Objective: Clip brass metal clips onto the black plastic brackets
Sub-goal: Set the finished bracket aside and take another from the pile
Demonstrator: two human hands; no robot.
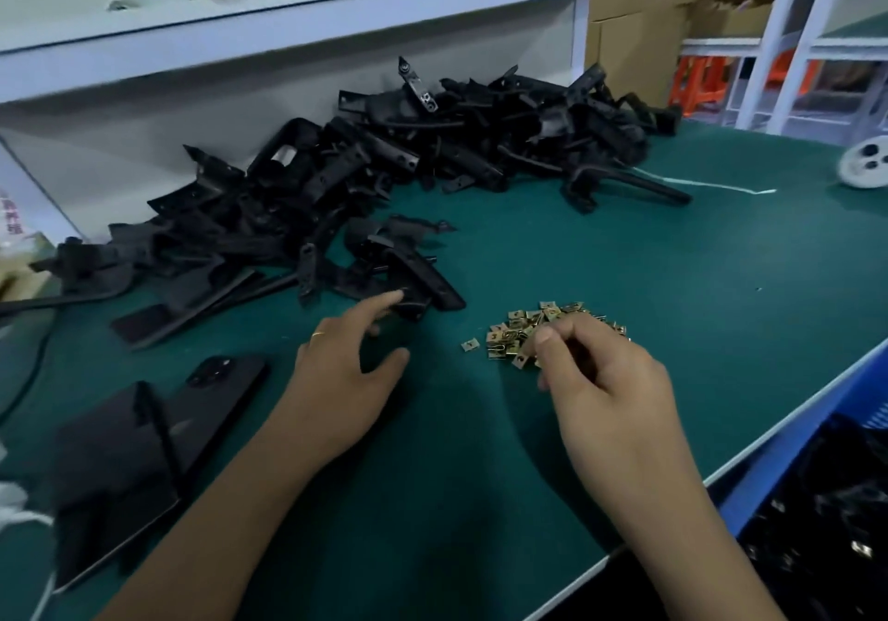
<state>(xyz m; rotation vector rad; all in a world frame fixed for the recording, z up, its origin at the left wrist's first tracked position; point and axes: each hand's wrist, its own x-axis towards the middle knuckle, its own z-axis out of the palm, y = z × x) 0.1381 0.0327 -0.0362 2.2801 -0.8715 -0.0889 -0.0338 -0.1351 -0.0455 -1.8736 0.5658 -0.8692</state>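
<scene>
Green matting covers the workbench (600, 255) in front of me, and I take the small heap of brass clips (533, 332) near its middle as my landmark. Behind the heap and to its left, a long sprawl of black plastic brackets (384, 173) lies against the white back panel under a white shelf (288, 10), which carries a clear bottle and cardboard boxes. Far off to the right of the clips, more cartons and white racking stand beyond the bench, and a white round part (865, 161) lies on the mat. Just left of the clips my left hand (346, 380) reaches out with fingers spread, the forefinger touching the nearest bracket (423, 284) at the edge of the sprawl; a thin ring sits on one finger. My right hand (605, 380) rests over the near side of the heap, fingers curled and pinched together among the clips, though I cannot tell whether one is caught between them. Left of the clips, nearer me, a black phone (211, 394) lies beside a flat black case. A blue crate (855, 404) sits below the bench edge to the right.
</scene>
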